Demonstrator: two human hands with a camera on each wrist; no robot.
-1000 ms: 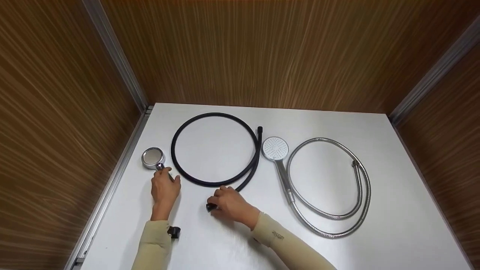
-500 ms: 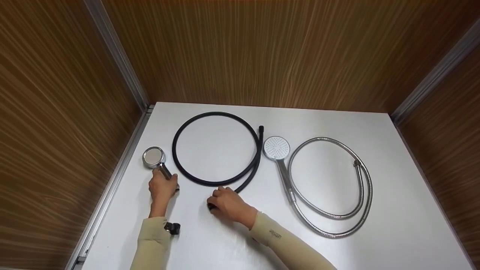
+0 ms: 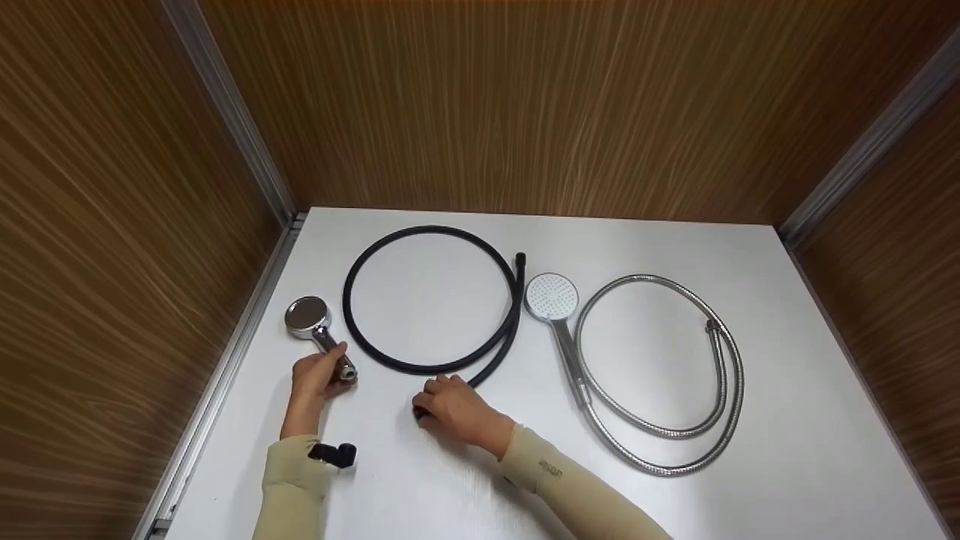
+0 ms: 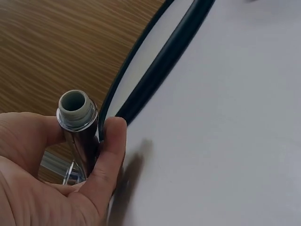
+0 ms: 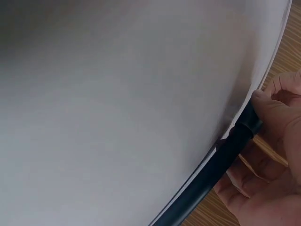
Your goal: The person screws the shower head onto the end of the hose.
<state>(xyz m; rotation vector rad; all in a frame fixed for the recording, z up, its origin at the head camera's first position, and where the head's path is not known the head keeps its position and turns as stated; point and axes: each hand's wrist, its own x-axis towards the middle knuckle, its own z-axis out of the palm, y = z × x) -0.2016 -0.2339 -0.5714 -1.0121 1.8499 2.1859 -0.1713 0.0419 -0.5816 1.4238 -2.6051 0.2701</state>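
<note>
My left hand point(image 3: 313, 377) grips the handle of a chrome shower head point(image 3: 307, 315), whose round face lies toward the far left of the table. In the left wrist view the handle's open threaded end point(image 4: 75, 104) sticks up between thumb and fingers. My right hand point(image 3: 459, 409) pinches the near end fitting of a black shower hose point(image 3: 346, 300). Thumb and fingers meet round that black fitting point(image 5: 248, 117) in the right wrist view. The hose lies in a loop, its other end point(image 3: 520, 259) pointing to the back. The handle end and the held fitting are apart.
Right of the black hose lies a second shower head point(image 3: 552, 297) with a white nozzle face, joined to a coiled silver metal hose point(image 3: 739, 375). Wood-grain panels point(image 3: 480, 105) wall the white table point(image 3: 810, 420) at the back and sides.
My left hand has shifted down along the handle and turned, so the shower head's threaded end now shows. The right hand has stayed at the hose fitting.
</note>
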